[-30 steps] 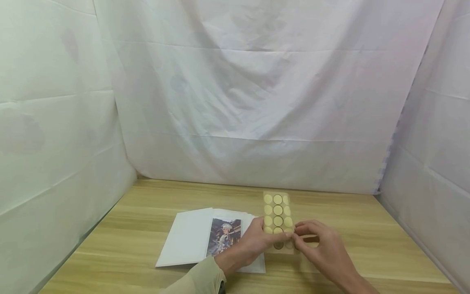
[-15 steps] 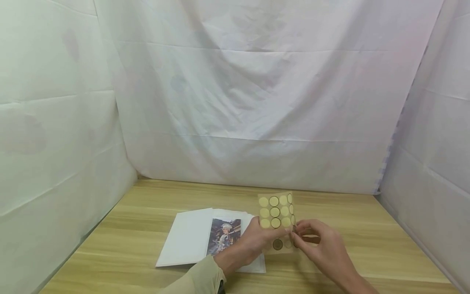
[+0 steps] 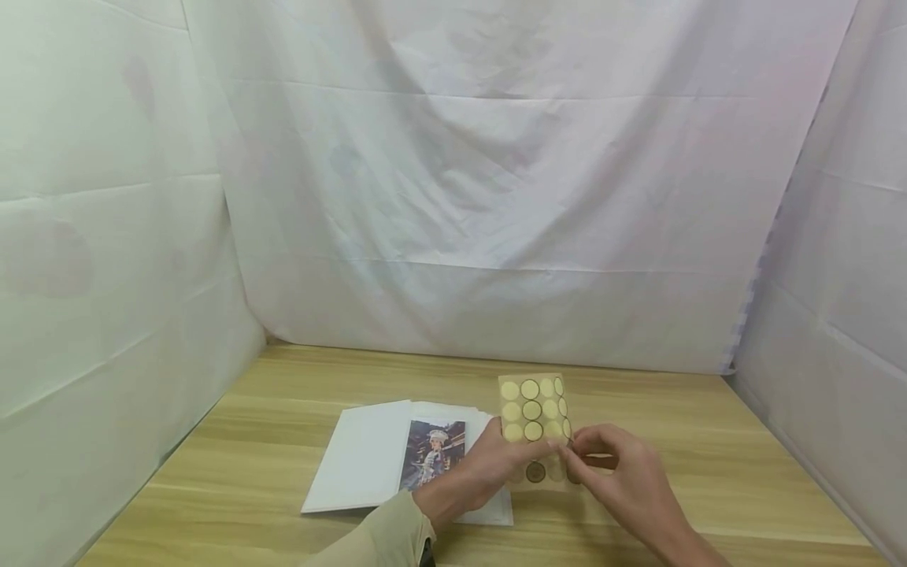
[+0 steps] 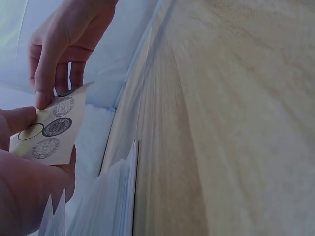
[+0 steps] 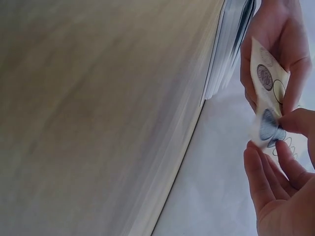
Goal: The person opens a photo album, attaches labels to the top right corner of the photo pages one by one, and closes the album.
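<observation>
My left hand (image 3: 482, 468) grips a sheet of round stickers (image 3: 521, 410), its thumb lying across the lower part. Yellowish circles, some ringed in black, fill the upper rows. Printed grey and dark seals show in the bottom row, such as a dark round sticker (image 4: 57, 127) in the left wrist view. At the sheet's right edge, my right hand (image 3: 627, 476) pinches with thumb and forefinger beside another dark sticker (image 5: 268, 124). That edge bends slightly. Whether a sticker is lifting there is hard to tell.
An open white album (image 3: 361, 453) lies on the wooden table (image 3: 298, 378), left of and partly behind my left forearm. A photo (image 3: 434, 453) of a person in a headdress shows on its page. White cloth (image 3: 453, 197) hangs around the table's back and sides.
The sheet has turned so that its right column shows more, and its upper part has shifted slightly left. Both hands stay almost in place, the right still at the edge.
</observation>
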Demonstrator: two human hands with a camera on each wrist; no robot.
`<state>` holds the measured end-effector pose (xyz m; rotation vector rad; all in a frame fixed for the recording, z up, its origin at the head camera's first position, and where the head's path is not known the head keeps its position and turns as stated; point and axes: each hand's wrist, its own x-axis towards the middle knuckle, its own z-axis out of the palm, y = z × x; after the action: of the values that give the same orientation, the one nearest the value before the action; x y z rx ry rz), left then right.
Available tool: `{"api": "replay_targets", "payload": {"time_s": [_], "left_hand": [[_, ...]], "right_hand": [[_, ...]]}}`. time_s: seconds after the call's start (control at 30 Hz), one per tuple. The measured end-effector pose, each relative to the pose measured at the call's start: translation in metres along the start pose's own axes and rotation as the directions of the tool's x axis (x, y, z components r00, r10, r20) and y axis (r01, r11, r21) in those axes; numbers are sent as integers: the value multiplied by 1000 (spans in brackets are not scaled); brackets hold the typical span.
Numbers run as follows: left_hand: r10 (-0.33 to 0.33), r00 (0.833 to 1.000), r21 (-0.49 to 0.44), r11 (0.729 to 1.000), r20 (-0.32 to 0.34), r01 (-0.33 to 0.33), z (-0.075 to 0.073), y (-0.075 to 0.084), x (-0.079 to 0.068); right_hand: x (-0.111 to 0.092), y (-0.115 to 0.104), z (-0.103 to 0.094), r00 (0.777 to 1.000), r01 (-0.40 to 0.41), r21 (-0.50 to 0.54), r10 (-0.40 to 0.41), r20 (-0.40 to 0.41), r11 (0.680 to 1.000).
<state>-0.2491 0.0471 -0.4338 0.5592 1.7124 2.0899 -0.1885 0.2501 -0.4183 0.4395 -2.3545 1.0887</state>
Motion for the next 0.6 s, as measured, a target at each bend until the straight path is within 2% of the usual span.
{"api": "replay_targets", "payload": {"time_s": [0.23,0.4,0.6], "left_hand": [[-31,999,-7,999,21,31,-2,-1,-2],[-23,999,-23,999,32,24,-1,-1,-2],[-13,1000,-53,999,11,14,0,-2,-1]], "right_hand": [[0,0,0,1000,-19,-32,18,-4,999],[0,0,1,1000,-4,-63,3,-16,998],[1,0,0,999,25,-66,-26,-20,998]]}}
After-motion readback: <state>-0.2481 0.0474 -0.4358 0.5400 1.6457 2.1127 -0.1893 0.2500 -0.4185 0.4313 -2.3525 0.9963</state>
